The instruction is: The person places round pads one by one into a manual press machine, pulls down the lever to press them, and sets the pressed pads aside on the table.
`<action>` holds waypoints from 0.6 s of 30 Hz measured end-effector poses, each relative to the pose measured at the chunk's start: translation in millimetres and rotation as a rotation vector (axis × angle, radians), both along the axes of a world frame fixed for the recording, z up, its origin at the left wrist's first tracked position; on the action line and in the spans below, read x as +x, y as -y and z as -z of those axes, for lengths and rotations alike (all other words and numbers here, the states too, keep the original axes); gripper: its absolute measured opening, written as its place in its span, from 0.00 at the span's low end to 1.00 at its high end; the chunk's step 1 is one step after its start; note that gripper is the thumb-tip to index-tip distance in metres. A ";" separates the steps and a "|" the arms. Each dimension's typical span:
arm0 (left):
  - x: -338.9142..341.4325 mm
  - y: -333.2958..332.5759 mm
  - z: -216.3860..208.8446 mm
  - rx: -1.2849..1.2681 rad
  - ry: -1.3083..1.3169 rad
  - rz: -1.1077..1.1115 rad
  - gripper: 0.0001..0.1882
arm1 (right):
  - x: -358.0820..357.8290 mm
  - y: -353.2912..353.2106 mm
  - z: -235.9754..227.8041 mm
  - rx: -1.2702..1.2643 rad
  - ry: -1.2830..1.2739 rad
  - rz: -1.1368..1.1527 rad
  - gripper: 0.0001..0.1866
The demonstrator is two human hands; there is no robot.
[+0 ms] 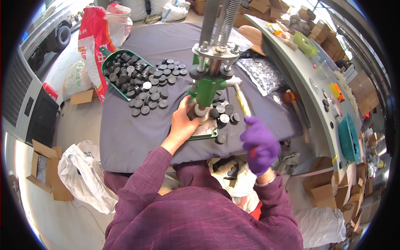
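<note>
A green hand press (209, 91) stands on the cloth-covered table. My bare left hand (182, 121) curls around the bottom of its ram, thumb and fingers closed about a small pale round piece (201, 111). The fingers partly hide that piece. My right hand (261, 146), in a purple glove, is wrapped around the lower end of the press's lever (242, 100), which slants down toward me. Small black round caps (225, 109) lie just right of the press base (204, 136), one with a white face up.
Left of the press, a green scoop (137, 61) full of black caps lies beside a loose spread of caps (154, 96). A clear bag of small parts (262, 75) and a hammer (296, 106) lie on the right. Beyond runs a long bench (312, 79) with a teal basket (348, 139).
</note>
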State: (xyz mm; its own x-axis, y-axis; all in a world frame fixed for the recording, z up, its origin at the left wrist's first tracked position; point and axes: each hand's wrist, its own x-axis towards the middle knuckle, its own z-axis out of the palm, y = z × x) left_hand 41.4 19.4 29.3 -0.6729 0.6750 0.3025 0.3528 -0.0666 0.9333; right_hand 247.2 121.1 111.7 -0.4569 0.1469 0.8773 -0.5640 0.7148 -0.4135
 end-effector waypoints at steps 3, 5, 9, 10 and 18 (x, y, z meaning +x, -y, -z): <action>-31.4 14.7 7.0 0.026 -0.425 -0.229 0.28 | 0.5 13.4 20.6 -0.109 0.046 0.050 0.13; -56.4 33.3 10.6 -0.155 -0.881 -0.441 0.14 | -5.0 14.8 23.4 -0.115 0.045 0.048 0.12; -52.1 30.1 43.4 -0.611 -1.130 -0.412 0.14 | 12.8 15.9 17.6 -0.078 0.055 0.123 0.14; -45.3 33.2 47.5 -0.602 -1.089 -0.371 0.14 | 17.0 18.5 15.3 -0.081 0.060 0.134 0.14; -57.2 73.9 55.1 -0.340 -0.940 -0.334 0.06 | -3.8 19.2 -46.5 -0.280 0.062 0.060 0.17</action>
State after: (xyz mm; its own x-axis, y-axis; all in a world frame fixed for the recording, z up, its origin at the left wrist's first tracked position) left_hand -15.9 -54.5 -25.8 -0.4335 0.6458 0.6285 0.8963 0.3816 0.2261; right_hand 243.4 101.8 158.2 -0.4915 0.4076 0.7696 -0.4921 0.5991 -0.6316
